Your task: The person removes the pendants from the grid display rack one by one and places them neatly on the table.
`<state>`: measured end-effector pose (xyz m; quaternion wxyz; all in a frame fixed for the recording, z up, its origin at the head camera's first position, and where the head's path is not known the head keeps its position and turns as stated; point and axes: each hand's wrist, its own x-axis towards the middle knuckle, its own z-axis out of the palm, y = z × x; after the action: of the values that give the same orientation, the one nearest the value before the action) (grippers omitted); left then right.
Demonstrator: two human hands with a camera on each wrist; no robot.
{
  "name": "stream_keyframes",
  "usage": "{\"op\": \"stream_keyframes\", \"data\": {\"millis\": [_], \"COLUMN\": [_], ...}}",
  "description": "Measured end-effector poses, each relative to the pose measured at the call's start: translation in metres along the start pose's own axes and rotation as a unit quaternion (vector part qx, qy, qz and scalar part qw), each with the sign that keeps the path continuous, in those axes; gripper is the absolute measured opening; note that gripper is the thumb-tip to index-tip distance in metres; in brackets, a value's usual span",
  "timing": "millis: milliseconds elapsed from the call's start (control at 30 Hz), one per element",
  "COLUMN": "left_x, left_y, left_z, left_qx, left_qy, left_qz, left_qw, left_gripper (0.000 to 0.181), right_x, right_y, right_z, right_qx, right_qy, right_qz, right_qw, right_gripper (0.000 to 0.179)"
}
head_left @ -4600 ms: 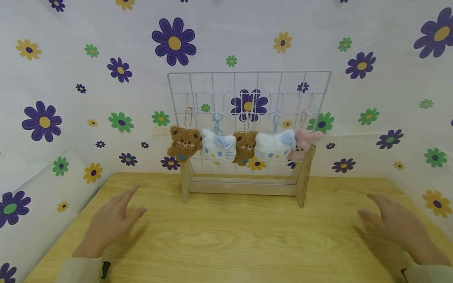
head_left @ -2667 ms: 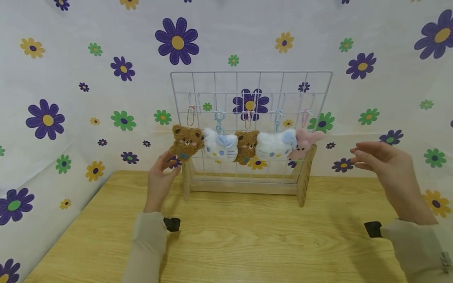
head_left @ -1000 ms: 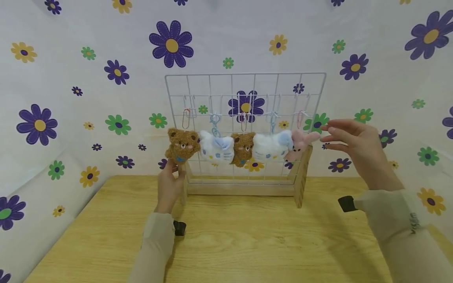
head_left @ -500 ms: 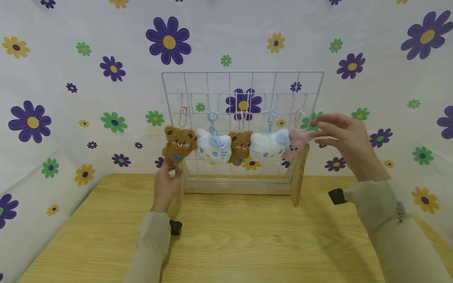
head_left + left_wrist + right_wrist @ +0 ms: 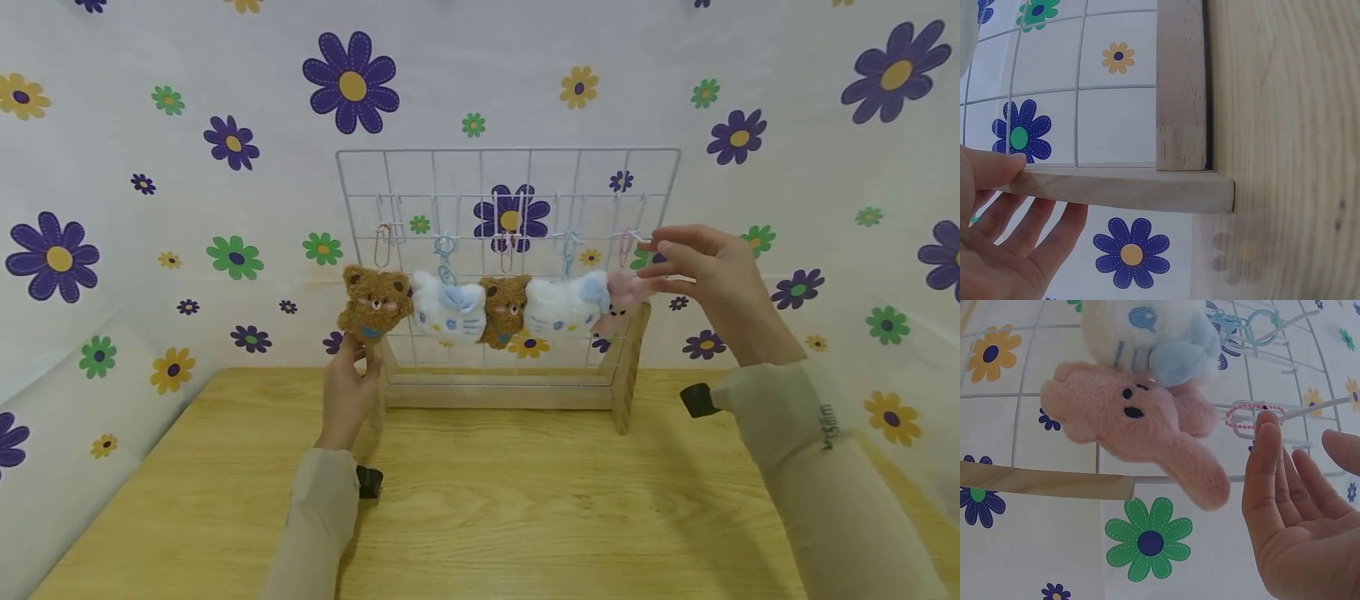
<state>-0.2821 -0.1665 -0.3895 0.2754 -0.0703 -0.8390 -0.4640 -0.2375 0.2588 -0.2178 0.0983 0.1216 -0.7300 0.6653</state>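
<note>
A white wire grid rack stands on wooden feet, with plush keychains hanging from its hooks. My left hand grips the rack's left wooden leg, thumb on one side and fingers on the other. Just above it hangs a brown bear plush. At the rack's right end, my right hand is raised with its fingers extended and apart. It is beside the pink rabbit plush, near its pink bead chain and white hook. Whether a fingertip touches the chain I cannot tell.
Between the end plushes hang a white cat plush, a second brown bear and another white cat plush. The wooden table lies in front of the rack. A flower-print cloth forms the backdrop.
Both hands have risen from beside the rack; the left has taken hold of the left leg. The right has moved left and up toward the rabbit's hook. The plushes hang as before.
</note>
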Motion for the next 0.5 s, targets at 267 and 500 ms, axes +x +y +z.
{"op": "stream_keyframes", "data": {"millis": [267, 500], "left_x": [0.0, -0.001], "left_y": [0.001, 0.003], "left_z": [-0.002, -0.002], "left_qx": [-0.002, 0.001], "left_qy": [-0.003, 0.005], "left_qz": [0.001, 0.002], "left_qw": [1.0, 1.0], "left_gripper": [0.038, 0.038], "right_x": [0.003, 0.005], "right_y": [-0.001, 0.0], "right_z": [0.006, 0.012], "right_qx": [-0.034, -0.072], "right_qy": [-0.002, 0.003], "right_qz": [0.011, 0.013], "right_qw": [0.9993, 0.9973], "right_gripper": [0.042, 0.044]}}
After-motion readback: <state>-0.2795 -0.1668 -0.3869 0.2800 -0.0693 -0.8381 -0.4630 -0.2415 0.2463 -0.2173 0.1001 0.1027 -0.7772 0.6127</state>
